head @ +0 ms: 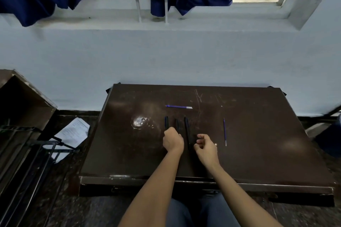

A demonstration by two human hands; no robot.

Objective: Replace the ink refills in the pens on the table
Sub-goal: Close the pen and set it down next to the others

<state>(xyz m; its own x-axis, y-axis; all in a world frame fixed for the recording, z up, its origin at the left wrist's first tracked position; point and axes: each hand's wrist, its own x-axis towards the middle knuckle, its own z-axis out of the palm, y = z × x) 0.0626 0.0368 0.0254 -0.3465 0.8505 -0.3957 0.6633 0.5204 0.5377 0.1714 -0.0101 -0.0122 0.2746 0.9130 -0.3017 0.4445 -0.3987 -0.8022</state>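
Three dark pens lie side by side, pointing away from me, on the dark brown table (pixel 258 153): the left pen (pixel 166 121), the middle pen (pixel 177 125) and the right pen (pixel 187 127). My left hand (pixel 172 141) has its fingers curled over the near end of the left pen, which it hides. My right hand (pixel 205 146) hovers just right of the right pen with loosely curled fingers that hold nothing. One blue refill (pixel 178 106) lies crosswise beyond the pens. A second refill (pixel 224 131) lies lengthwise to the right.
A small shiny bit (pixel 215 144) sits on the table by my right hand. A pale worn patch (pixel 140 121) marks the tabletop at left. On the floor to the left are papers (pixel 73 131), a black metal rack (pixel 27 153) and a brown cabinet (pixel 22 97). The wall stands right behind the table.
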